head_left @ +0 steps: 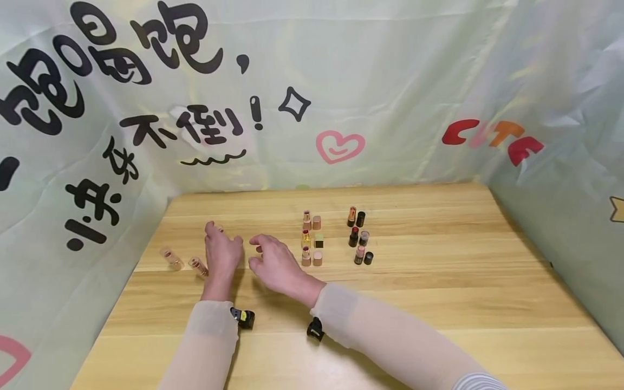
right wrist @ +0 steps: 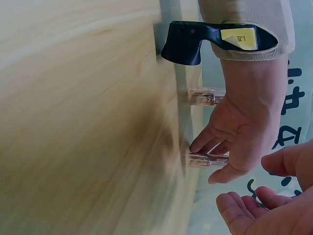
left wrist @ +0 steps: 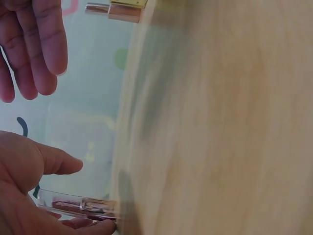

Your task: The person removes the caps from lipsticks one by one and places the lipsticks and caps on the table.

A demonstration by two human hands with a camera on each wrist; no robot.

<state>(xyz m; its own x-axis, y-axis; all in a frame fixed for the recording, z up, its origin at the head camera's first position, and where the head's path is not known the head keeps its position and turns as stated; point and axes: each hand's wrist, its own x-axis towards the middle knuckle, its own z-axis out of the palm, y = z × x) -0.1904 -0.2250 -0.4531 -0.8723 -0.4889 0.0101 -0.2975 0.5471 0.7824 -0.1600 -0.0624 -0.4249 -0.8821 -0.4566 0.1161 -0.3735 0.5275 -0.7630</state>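
My left hand (head_left: pixel 223 254) reaches over the left side of the table. In the left wrist view, its fingers lie right at a clear-cased lipstick (left wrist: pixel 80 205) standing on the wood, with the thumb spread away from it. The right wrist view shows the same lipstick (right wrist: pixel 209 160) upright between the fingers and the apart thumb. Two more clear-cased lipsticks, one at the far left (head_left: pixel 172 259) and one (head_left: pixel 199 265) by the left wrist, stand nearby. To the right, my right hand (head_left: pixel 278 262) hovers with loosely bent fingers and holds nothing.
Uncapped lipsticks stand in two columns, the middle one with a gold lipstick (head_left: pixel 305 238) and its cap (head_left: pixel 319 240), the right one with a red lipstick (head_left: pixel 353 236) and dark caps (head_left: pixel 368 258). A printed cloth (head_left: pixel 390 81) encloses the wooden table (head_left: pixel 439 281).
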